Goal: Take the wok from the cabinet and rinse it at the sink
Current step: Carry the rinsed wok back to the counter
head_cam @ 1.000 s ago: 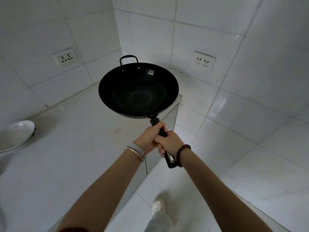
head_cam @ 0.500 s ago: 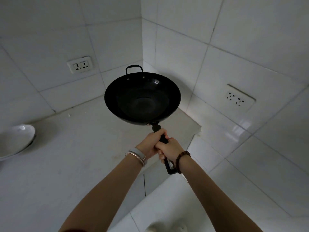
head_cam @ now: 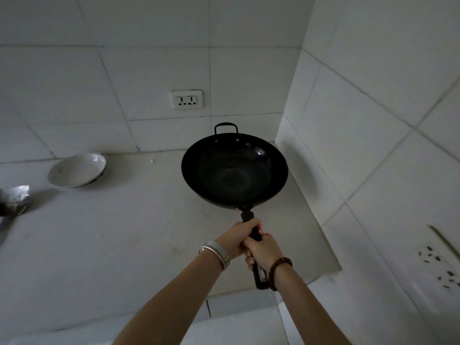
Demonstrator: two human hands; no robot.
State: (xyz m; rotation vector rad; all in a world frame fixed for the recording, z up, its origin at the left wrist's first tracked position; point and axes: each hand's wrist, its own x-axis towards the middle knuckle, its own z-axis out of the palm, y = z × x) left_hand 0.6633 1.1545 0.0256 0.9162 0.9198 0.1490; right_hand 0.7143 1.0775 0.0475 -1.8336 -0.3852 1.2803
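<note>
At the far left edge a dented metal bowl sits on the pale countertop, partly cut off by the frame. Just right of it and a little farther back lies a shallow white dish, which seems to rest on a second dish beneath it. On the tiled back wall, right of the dish and above the counter, is a white double socket. The left hand, with a silver bangle at its wrist, has its fingers wrapped round the upper part of the long black handle. That handle belongs to the wok, a black, empty pan held open side up over the far right part of the countertop, near the corner where the two walls meet. Its small loop handle points away toward the back wall. The right hand, with a brown bead bracelet at its wrist, grips the same long handle just nearer than the left hand, fingers curled tight, and the two hands touch. On the right tiled wall, near the right edge, another socket shows at a steep angle.
</note>
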